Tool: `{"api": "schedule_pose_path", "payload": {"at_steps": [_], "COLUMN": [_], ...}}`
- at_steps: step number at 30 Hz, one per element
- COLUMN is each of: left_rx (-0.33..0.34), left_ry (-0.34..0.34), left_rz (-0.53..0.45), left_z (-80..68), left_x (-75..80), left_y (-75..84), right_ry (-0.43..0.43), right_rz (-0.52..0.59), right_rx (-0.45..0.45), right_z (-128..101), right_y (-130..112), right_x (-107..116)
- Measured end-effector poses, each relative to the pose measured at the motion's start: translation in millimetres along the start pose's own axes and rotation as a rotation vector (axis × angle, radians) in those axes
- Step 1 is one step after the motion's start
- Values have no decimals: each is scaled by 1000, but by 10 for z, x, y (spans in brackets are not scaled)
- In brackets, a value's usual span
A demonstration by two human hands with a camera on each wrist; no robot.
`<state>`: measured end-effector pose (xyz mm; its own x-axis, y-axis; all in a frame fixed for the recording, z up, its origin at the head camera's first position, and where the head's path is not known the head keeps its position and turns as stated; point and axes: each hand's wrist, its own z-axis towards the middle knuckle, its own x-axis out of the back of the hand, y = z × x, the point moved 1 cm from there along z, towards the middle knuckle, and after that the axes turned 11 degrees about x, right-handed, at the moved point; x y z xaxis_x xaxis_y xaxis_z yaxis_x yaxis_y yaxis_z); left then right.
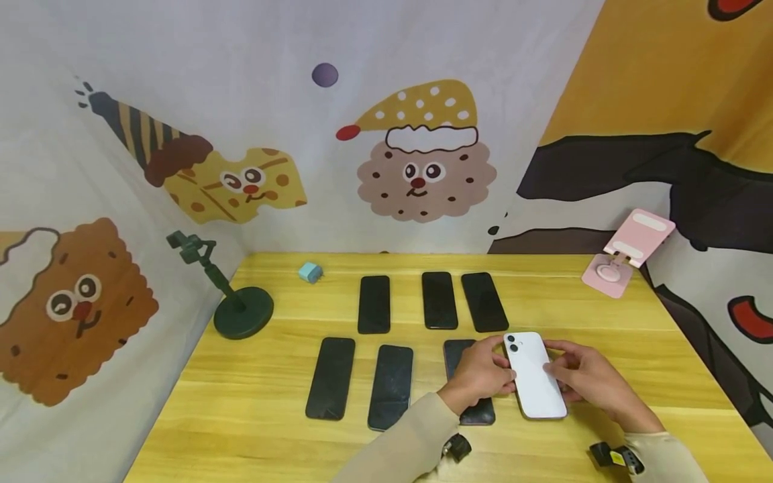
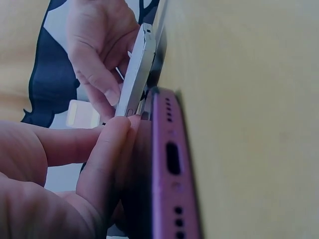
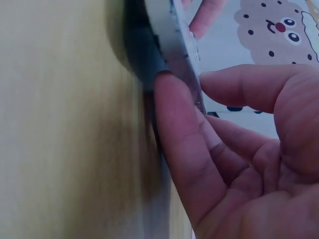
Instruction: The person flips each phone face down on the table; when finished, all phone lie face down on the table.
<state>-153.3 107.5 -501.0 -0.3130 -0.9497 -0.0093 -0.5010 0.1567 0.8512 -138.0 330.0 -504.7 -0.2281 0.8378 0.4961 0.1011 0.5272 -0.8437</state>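
Your two hands hold the white phone (image 1: 534, 377) between them: your left hand (image 1: 480, 376) has its fingertips pinched on the phone's left long edge, and your right hand (image 1: 588, 382) curls its thumb and fingers on the right long edge. Each grip is narrow, closed on the phone's thin side. The phone lies back up, camera end away from you, at the near right of the desk (image 1: 604, 322). The left wrist view shows it tilted, one long edge lifted off the wood; whether the other edge touches the desk is hard to tell, since the right wrist view is blurred there.

Just left of it, under your left hand, lies a dark phone with a purple frame (image 2: 167, 169), face up and largely covered by your wrist. Two more dark phones (image 1: 362, 382) lie farther left in the same row, and three dark phones (image 1: 437, 300) lie in the row behind, well apart from your hands.

To the right of the white phone the desk is bare up to its right edge, and bare wood runs along the near edge too. A pink phone stand (image 1: 628, 258) sits at the far right corner, a green stand (image 1: 232, 302) at the far left, a small blue block (image 1: 310, 272) near the back. No writing or brand can be read on any phone.
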Motion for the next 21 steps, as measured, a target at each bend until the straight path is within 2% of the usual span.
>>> {"api": "schedule_pose_path", "payload": {"at_steps": [9,21], "left_rx": [-18,-7], "left_ry": [-6,-31], "left_rz": [50,40], "left_z": [-26,-23], "left_x": [13,27], "left_y": [-8,-3], "right_ry": [12,20], "right_rz": [-76,-164], "right_rx": [37,41], "right_z": [3,-12], "right_y": [-20,-84], "right_x": [-9,5]}}
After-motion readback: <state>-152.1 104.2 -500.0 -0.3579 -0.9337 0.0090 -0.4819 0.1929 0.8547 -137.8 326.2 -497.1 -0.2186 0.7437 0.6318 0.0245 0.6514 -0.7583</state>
